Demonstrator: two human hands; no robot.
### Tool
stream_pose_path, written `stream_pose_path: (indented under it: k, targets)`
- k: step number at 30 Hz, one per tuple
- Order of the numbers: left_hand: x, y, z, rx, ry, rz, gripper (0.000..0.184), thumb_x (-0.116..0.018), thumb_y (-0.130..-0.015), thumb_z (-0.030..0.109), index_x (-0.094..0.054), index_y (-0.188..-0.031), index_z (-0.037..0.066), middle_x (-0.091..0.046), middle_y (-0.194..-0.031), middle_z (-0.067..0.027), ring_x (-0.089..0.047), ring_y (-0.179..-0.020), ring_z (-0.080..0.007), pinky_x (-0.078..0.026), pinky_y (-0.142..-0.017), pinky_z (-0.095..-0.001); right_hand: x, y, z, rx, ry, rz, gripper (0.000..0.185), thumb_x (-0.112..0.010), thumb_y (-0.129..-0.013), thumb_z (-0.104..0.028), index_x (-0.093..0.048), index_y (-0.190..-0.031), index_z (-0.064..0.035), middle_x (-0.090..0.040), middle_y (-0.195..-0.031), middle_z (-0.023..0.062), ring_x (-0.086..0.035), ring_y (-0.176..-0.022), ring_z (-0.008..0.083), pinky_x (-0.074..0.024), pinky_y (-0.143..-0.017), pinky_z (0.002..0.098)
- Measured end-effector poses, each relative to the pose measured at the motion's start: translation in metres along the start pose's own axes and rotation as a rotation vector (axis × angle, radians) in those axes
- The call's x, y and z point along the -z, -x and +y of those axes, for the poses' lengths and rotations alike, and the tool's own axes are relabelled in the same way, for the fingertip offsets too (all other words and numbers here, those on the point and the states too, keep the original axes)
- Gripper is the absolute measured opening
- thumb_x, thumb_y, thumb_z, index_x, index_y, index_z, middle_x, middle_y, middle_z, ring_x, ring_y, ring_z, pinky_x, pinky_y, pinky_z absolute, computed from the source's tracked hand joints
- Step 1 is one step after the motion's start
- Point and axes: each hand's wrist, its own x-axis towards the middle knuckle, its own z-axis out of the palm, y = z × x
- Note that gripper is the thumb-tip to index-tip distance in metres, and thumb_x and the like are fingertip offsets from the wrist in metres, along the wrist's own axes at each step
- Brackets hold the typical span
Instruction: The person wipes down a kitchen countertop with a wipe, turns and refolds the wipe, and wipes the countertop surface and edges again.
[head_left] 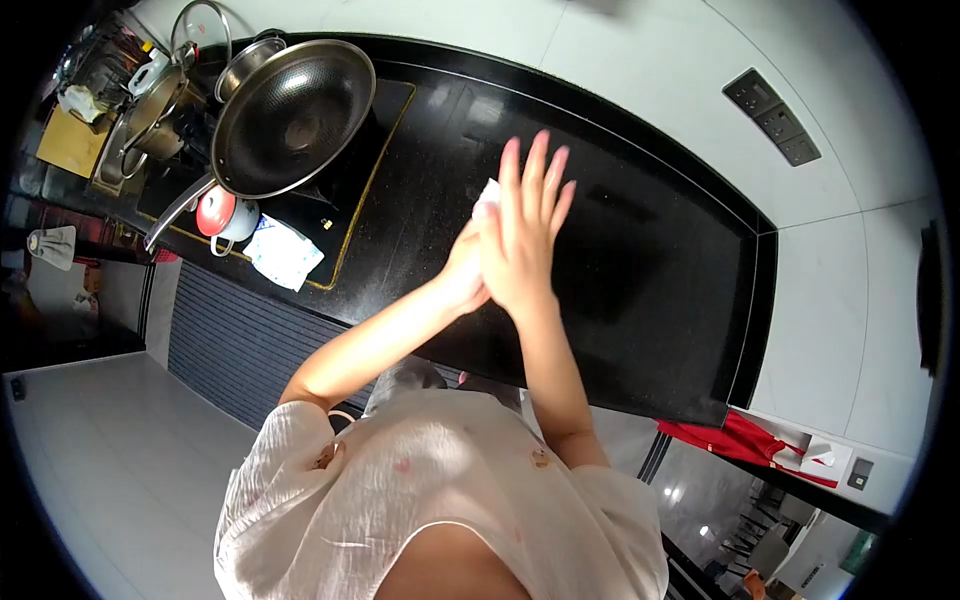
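Over the black countertop [650, 280], my two hands are pressed together. My left hand [463, 262] is closed around a crumpled white wipe [487, 195], only part of which shows, and rests against the palm side of my right hand. My right hand [526, 235] is open, its fingers stretched out and a little apart, pointing to the back wall. Where the palms meet, the left fingers are mostly hidden.
On the stove stands a large dark wok [295, 120], its handle pointing left. Beside it are a red-and-white enamel pot [226, 217] and a white-and-blue packet [284, 252]. Steel pots [165, 115] crowd the far left. Sockets [771, 117] sit on the wall; a red cloth [735, 445] lies below the right edge.
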Motion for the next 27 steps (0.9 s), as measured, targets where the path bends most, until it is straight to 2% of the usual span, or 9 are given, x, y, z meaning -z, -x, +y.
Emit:
stream_pose_path:
  k: [4, 7, 11, 13, 15, 17, 20, 24, 27]
  targets:
    - [0.008, -0.011, 0.0, -0.012, 0.111, -0.17, 0.037, -0.036, -0.086, 0.012, -0.033, -0.12, -0.002, -0.046, -0.114, -0.0105, -0.043, -0.107, -0.0169, -0.035, -0.09, -0.0294, 0.003, -0.014, 0.04, -0.108, 0.199, 0.068, 0.053, -0.036, -0.082, -0.022, -0.022, -0.128, -0.0015, -0.01, -0.136, 0.0155, -0.003, -0.125, 0.0366, -0.0029, -0.097, 0.0539]
    - [0.01, -0.019, 0.004, -0.048, 0.006, -0.148, 0.037, -0.035, -0.087, 0.011, -0.033, -0.121, -0.002, -0.043, -0.117, -0.0112, -0.042, -0.107, -0.0167, -0.033, -0.092, -0.0293, -0.007, 0.017, 0.019, -0.077, 0.017, -0.037, 0.051, -0.034, -0.082, -0.02, -0.022, -0.128, -0.0013, -0.011, -0.136, 0.0153, -0.004, -0.125, 0.0369, -0.0009, -0.096, 0.0553]
    - [0.011, -0.017, 0.002, -0.031, -0.081, -0.13, 0.036, -0.033, -0.087, 0.013, -0.034, -0.12, -0.003, -0.045, -0.114, -0.0117, -0.044, -0.105, -0.0169, -0.033, -0.091, -0.0289, -0.012, -0.006, 0.055, -0.224, 0.059, 0.246, 0.048, -0.032, -0.085, -0.025, -0.024, -0.129, -0.0079, -0.015, -0.135, 0.0155, -0.006, -0.126, 0.035, -0.0018, -0.097, 0.0526]
    - [0.019, -0.025, 0.007, -0.145, -0.267, -0.1, 0.038, -0.034, -0.087, 0.014, -0.031, -0.121, -0.002, -0.045, -0.115, -0.0141, -0.045, -0.105, -0.0198, -0.034, -0.091, -0.0315, -0.016, 0.001, 0.078, -0.268, -0.138, 0.314, 0.041, -0.041, -0.083, -0.025, -0.039, -0.118, -0.0057, -0.028, -0.13, 0.015, -0.016, -0.124, 0.0328, -0.0092, -0.098, 0.0491]
    - [0.03, -0.031, 0.012, -0.2, -0.529, -0.02, 0.038, -0.033, -0.087, 0.012, -0.03, -0.123, 0.0, -0.047, -0.111, -0.013, -0.048, -0.1, -0.0179, -0.036, -0.088, -0.0292, -0.01, 0.016, 0.081, -0.113, -0.503, 0.152, 0.037, -0.052, -0.077, -0.025, -0.046, -0.109, -0.0057, -0.034, -0.126, 0.0139, -0.023, -0.121, 0.0325, -0.0148, -0.098, 0.0452]
    - [0.031, -0.03, 0.014, -0.243, -0.728, -0.021, 0.035, -0.033, -0.087, 0.009, -0.033, -0.121, 0.004, -0.05, -0.102, -0.0105, -0.049, -0.092, -0.0135, -0.038, -0.081, -0.0259, -0.008, 0.024, 0.067, -0.044, -0.453, -0.077, 0.039, -0.062, -0.069, -0.026, -0.052, -0.1, -0.0059, -0.044, -0.116, 0.0129, -0.034, -0.114, 0.0311, -0.0231, -0.094, 0.0426]
    - [0.025, -0.026, 0.026, -0.335, -1.085, 0.007, 0.031, -0.034, -0.087, 0.009, -0.036, -0.118, 0.005, -0.051, -0.093, -0.0077, -0.048, -0.084, -0.0096, -0.039, -0.075, -0.0233, -0.02, 0.028, 0.071, -0.258, -0.678, -0.157, 0.029, -0.061, -0.071, -0.02, -0.055, -0.091, -0.0003, -0.055, -0.095, 0.0118, -0.051, -0.093, 0.023, -0.0379, -0.08, 0.0339]
    - [0.035, -0.032, 0.033, -0.382, -1.055, 0.012, 0.025, -0.039, -0.086, 0.016, -0.048, -0.099, -0.003, -0.056, -0.076, -0.0098, -0.055, -0.069, -0.0154, -0.042, -0.064, -0.0264, -0.002, 0.035, 0.077, -0.5, -1.055, -0.35, 0.028, -0.057, -0.076, -0.017, -0.056, -0.092, 0.0047, -0.059, -0.078, 0.0062, -0.055, -0.07, 0.0102, -0.0424, -0.064, 0.0241]
    - [0.045, -0.028, 0.047, 0.044, -0.634, -0.07, 0.027, -0.04, -0.087, 0.021, -0.053, -0.094, -0.003, -0.058, -0.077, -0.0063, -0.056, -0.071, -0.0131, -0.044, -0.067, -0.024, 0.015, 0.036, 0.08, -0.472, -1.069, -0.449, 0.021, -0.055, -0.076, -0.012, -0.056, -0.09, 0.0036, -0.059, -0.077, 0.0051, -0.053, -0.069, 0.0081, -0.0408, -0.063, 0.0222]
